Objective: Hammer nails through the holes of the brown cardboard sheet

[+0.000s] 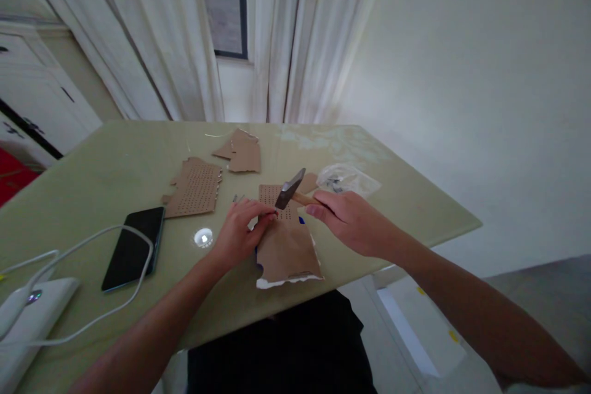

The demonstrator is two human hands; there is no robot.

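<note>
My right hand (353,218) is wrapped round the wooden handle of a hammer (289,189), its metal head held just above a piece of brown cardboard (287,249). Rows of small holes run across the far part of this cardboard, and its near edge is torn and white. On its left side my left hand (240,228) pinches with thumb and forefinger just below the hammer head. What sits in the fingertips is too small to make out. Something blue (301,220) shows from under the cardboard. A few thin metal pieces (237,198) lie behind my left hand.
Another hole-punched cardboard piece (196,188) lies left, with cardboard scraps (244,152) farther back. A clear plastic bag (348,180) with dark bits stands right. Toward the left are a phone (132,252), a white cable (99,323), a white power strip (50,308) and a shiny round disc (203,237).
</note>
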